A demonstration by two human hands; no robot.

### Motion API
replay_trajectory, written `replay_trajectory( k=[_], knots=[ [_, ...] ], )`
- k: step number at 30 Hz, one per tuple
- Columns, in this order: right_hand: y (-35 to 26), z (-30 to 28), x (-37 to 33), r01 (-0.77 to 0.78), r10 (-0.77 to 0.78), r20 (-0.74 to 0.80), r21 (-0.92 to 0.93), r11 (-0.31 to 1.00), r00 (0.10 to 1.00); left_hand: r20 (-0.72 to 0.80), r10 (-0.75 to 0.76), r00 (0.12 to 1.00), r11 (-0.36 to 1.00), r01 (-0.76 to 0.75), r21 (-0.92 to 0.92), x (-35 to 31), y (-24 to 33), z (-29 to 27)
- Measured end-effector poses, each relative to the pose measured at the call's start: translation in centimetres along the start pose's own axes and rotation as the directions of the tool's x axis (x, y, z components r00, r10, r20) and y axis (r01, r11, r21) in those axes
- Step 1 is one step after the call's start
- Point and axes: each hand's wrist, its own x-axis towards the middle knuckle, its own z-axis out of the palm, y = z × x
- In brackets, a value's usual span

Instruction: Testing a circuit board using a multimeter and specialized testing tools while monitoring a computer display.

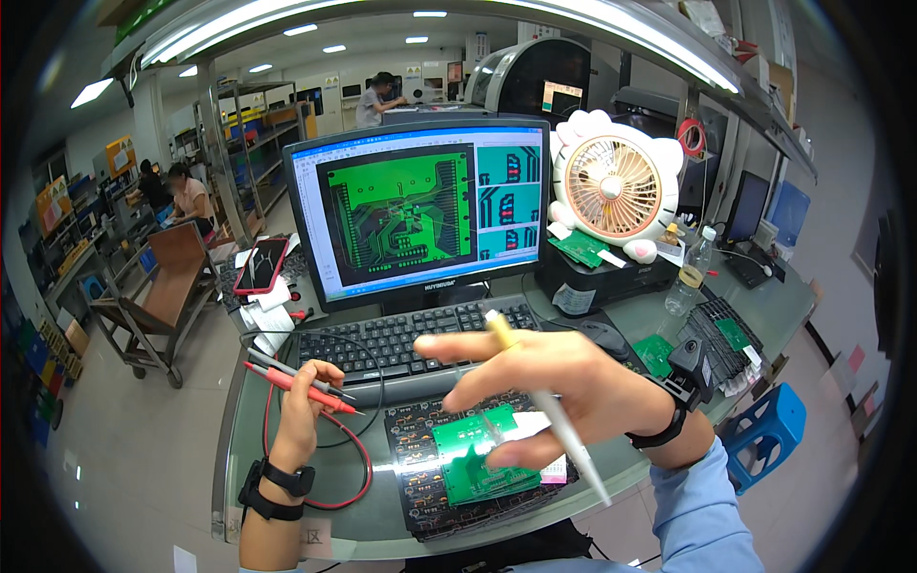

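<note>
Both a red test probe point(279, 376) and a black test probe point(339, 392) are gripped in my left hand point(299, 420), closed at the left of the desk with the tips pointing right. My right hand point(592, 377) hovers over a green circuit board point(460, 475). A white pen-like stick point(573, 441) with a yellow end is tucked in it, while the index finger and thumb are spread apart. Beneath the green board lies a stack of black circuit boards point(413, 482). My right fingers hide part of the green board; whether the thumb touches it, I cannot tell.
Behind my hands are a keyboard point(368, 351) and a monitor point(401, 215) showing a green board layout. A red cable point(367, 477) loops beside the boards. To the right stand a white fan point(611, 191), a bottle point(684, 286) and a blue stool point(772, 430).
</note>
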Motion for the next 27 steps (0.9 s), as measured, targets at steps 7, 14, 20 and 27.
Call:
replay_trajectory(
  k=[7,14,20,27],
  knots=[
    [3.5,2.6,-5.4,-0.019,0.019,0.002,0.237,0.971,1.000,0.032,0.112,0.993,0.978,-0.105,-0.178,-0.5,2.0,0.3],
    [6.0,3.7,-9.2,0.001,-0.008,0.034,0.192,0.981,0.999,0.259,0.133,0.957,0.951,-0.049,-0.305,-1.6,6.3,3.6],
    [5.9,3.9,-9.7,0.041,-0.041,-0.004,0.181,0.983,0.999,0.484,0.189,0.855,0.920,0.019,-0.392,-1.5,7.3,6.0],
    [5.5,3.8,-9.7,-0.014,0.010,0.025,0.148,0.989,1.000,0.564,-0.016,0.826,0.969,0.152,-0.196,-1.9,6.6,6.8]
  ],
)
